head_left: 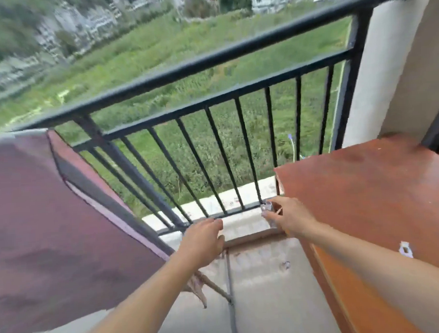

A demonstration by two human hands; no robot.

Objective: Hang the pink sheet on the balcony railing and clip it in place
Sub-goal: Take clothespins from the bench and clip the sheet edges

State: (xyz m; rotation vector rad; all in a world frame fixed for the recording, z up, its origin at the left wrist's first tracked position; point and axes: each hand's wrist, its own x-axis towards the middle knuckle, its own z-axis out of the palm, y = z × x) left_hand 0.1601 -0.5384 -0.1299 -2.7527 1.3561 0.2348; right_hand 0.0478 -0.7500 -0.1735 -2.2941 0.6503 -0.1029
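Balcony railing [182,67], pink sheet [37,201] cropped, left hand [204,239] loose, right hand [291,218] pinching blurred clip [266,207]

Bare forearms [144,297], bare left grip [204,239], bare right grip [289,217]

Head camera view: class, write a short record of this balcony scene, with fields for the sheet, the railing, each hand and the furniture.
sheet: pink sheet draped over the railing at the left; no clip visible on it
rail: black metal, bars bare in the middle and at the right
left hand: open, holds nothing, low near the railing's base
right hand: pinches a small clear object, possibly a clip; too blurred to be sure
furniture: brown wooden cabinet at the right, a small white item on its top
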